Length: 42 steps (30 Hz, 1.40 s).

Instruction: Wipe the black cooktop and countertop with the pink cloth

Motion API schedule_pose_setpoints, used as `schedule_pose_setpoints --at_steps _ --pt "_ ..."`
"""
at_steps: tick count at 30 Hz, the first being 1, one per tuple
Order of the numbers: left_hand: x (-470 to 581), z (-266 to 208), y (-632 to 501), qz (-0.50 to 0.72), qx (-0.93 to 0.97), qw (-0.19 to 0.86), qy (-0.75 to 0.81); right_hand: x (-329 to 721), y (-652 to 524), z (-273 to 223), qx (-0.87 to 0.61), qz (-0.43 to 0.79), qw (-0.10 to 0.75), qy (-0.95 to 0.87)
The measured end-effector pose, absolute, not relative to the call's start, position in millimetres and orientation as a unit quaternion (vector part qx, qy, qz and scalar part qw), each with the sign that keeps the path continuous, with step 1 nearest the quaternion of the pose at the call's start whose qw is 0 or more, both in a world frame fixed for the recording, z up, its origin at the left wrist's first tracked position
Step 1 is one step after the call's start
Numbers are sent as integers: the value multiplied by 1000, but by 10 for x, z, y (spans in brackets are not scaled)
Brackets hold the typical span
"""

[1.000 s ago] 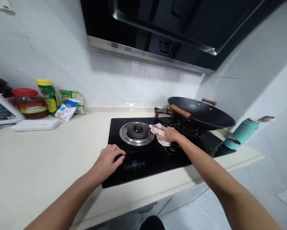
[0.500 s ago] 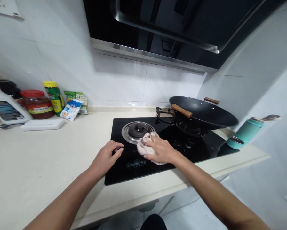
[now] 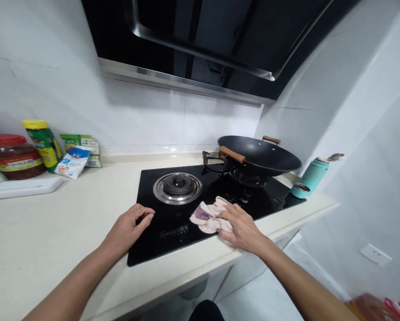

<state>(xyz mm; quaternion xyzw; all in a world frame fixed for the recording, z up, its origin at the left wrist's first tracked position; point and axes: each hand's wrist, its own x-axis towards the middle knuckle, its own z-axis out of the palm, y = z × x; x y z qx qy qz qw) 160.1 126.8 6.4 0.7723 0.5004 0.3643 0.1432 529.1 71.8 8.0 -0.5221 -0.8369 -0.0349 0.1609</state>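
Observation:
My right hand (image 3: 241, 226) grips a crumpled pale pink cloth (image 3: 208, 216) with a purple patch. The cloth lies on the black glass of the gas stove (image 3: 168, 256), near its front edge and left of the control knobs (image 3: 245, 195). Over the stove's left front edge, my left hand (image 3: 131, 225) is loosely closed, thumb and fingertips together, with nothing seen in it. Between and beyond both hands is the bare left burner (image 3: 178, 186) with its steel ring. A black wok (image 3: 265, 156) with wooden handles rests over the right burner.
Left on the counter (image 3: 69, 218) stand a red-lidded jar (image 3: 14, 160), a green bottle with a yellow cap (image 3: 42, 145), packets (image 3: 73, 162) and a white flat object (image 3: 26, 188). A teal flask (image 3: 315, 176) and its cup (image 3: 300, 190) stand right. The range hood (image 3: 186, 76) hangs overhead.
My right hand has drawn the cloth away from the left burner, toward the front edge and right; the cloth is more spread out. My left thumb and fingertips have come together. The view has turned right.

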Motion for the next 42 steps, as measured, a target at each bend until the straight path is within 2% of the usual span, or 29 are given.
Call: schedule_pose_setpoints --at_steps 5,9,12,16,18,22,27,29,34,42 --pt "1618 51 1277 357 781 139 493 5870 407 -1 -608 -88 185 -767" --pt "1644 32 1287 355 786 127 489 6337 283 143 -750 -21 190 -633" --pt "1649 13 1303 347 792 124 486 6432 368 303 -763 19 283 -580" --pt "1622 -24 1337 349 790 124 489 6213 809 390 -622 0 471 -626" --pt "1604 -40 1354 348 789 127 490 6058 1097 362 -569 -7 498 -654" --pt "1591 -46 1365 343 790 135 490 5834 1553 282 -556 4 445 -702" --pt "1604 -29 1352 339 795 136 486 5718 1817 375 -647 47 220 -729" --pt "1602 -29 1356 338 796 135 483 5681 1847 426 -657 54 182 -730" --pt "1589 -44 1376 334 801 127 480 5589 1662 377 -686 28 173 -707" --pt "1597 -47 1382 326 805 127 479 5685 1110 32 -687 -50 229 -688"
